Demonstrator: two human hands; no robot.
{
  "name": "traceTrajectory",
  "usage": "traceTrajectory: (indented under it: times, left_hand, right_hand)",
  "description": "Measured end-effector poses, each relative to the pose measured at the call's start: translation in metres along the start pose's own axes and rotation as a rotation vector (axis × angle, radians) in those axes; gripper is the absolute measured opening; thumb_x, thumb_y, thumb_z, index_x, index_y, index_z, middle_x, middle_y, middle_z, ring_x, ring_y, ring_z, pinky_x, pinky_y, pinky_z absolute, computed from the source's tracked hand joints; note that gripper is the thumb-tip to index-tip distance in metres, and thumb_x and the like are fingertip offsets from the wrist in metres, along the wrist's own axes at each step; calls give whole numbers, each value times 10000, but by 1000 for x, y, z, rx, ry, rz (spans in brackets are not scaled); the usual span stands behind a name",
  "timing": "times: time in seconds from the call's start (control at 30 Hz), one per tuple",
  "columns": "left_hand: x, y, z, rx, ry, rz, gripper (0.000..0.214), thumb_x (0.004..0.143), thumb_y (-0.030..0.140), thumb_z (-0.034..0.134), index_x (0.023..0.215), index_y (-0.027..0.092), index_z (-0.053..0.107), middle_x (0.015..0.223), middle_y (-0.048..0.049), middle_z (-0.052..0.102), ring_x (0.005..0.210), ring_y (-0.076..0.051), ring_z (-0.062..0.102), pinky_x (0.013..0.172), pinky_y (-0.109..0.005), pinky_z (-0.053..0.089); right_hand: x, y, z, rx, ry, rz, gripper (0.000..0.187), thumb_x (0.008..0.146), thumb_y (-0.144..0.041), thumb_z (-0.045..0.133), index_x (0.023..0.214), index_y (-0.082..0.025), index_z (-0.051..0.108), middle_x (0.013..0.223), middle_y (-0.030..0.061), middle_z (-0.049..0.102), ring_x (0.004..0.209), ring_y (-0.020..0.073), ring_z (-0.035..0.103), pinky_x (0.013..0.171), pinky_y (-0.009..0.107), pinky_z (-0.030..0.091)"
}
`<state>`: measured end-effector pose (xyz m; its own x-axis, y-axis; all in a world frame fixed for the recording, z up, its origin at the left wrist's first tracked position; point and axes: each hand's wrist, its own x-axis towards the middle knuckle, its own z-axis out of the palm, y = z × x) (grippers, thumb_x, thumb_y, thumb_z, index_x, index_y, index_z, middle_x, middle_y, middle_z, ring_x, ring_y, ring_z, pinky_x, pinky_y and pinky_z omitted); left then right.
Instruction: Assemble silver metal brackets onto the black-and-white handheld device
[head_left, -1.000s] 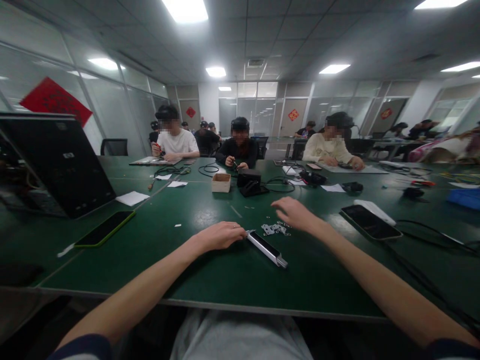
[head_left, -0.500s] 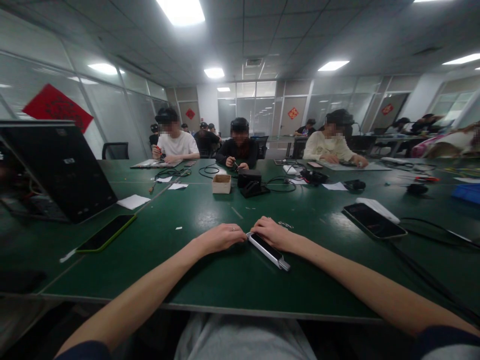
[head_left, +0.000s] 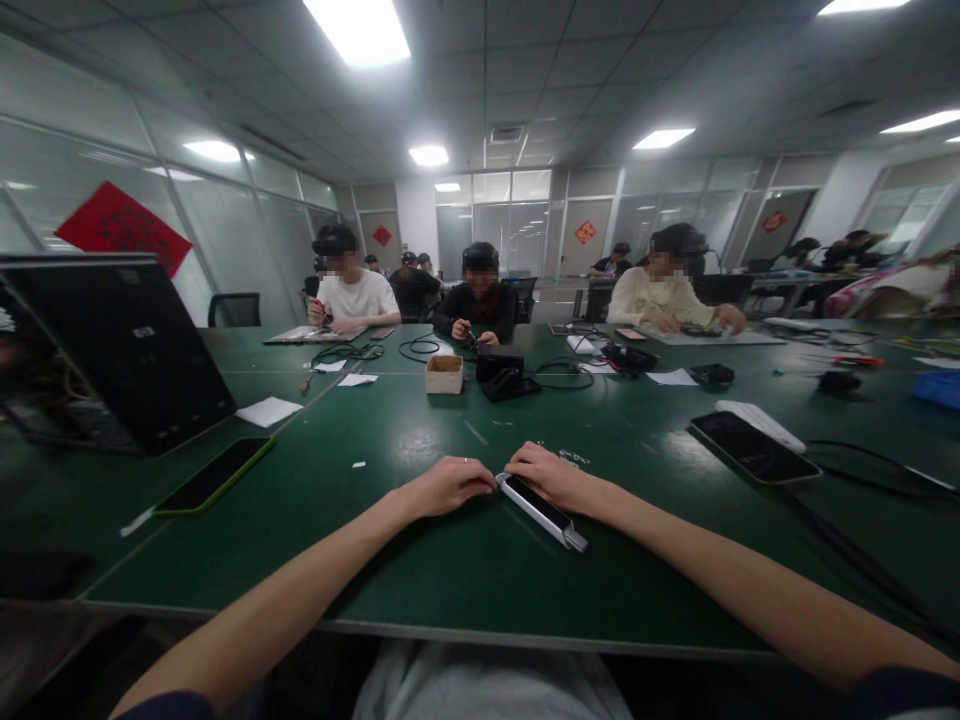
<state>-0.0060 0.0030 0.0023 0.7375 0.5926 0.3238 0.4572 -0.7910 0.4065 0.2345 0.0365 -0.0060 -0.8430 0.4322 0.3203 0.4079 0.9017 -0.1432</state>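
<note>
left grip point(head_left: 448, 487), right grip point(head_left: 551, 477): fingers together, both touching one end of a slim black-and-silver device point(head_left: 536, 510), pinch cannot tell | device: flat on green worktop point(head_left: 420, 570) | open small cardboard box point(head_left: 444, 375): well ahead, contents too small to tell

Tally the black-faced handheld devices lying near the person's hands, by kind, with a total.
Phones: 2 (green-edged phone, black phone)
Black-and-silver bar device: 1
Total: 3
</note>
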Motion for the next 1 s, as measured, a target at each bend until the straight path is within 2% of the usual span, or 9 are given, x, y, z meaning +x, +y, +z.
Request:
traceTrajectory:
  times: [0.27,0.37,0.43,0.7,0.8,1.0]
  left_hand:
    - [8,2,6,-675,211,-376,181,815,273,663,889,108,656,780,-23,656,679,-114,600,667,-253,503]
    - [9,2,8,-840,287,-456,227,774,285,709,882,101,630,747,-14,639,652,-97,590,650,-246,496]
    - [9,3,9,-869,324,-485,237,768,285,715,882,107,608,707,-1,627,632,-95,590,633,-242,494]
    - [10,11,10,-521,362,-548,143,799,242,632,850,111,659,654,-11,653,604,-131,625,617,-254,516]
    - [10,10,12,-326,317,-548,150,806,252,620,860,129,688,667,-10,680,617,-149,645,629,-261,526]
    - [7,5,11,7,190,-417,150,823,227,617,924,189,722,835,-11,730,701,-148,651,693,-245,513]
  right_hand:
    - [-6,0,7,25,143,26,264,950,-146,422,1110,-147,631,998,124,637,911,214,547,802,367,501]
    - [-8,-3,6,13,171,31,273,959,-156,407,1128,-155,622,1001,119,633,907,214,546,797,368,504]
    - [-8,-4,5,7,177,33,278,961,-158,405,1140,-159,618,1003,115,632,900,211,547,798,369,505]
    - [-6,-6,6,-38,151,85,281,955,-178,439,1162,-156,630,957,110,633,888,217,546,788,375,508]
    - [-5,-7,6,-53,140,85,286,958,-191,443,1160,-165,643,940,111,635,881,219,552,779,372,513]
    - [-2,-4,8,-80,138,36,282,959,-193,442,1129,-158,665,954,120,654,867,218,562,766,374,521]
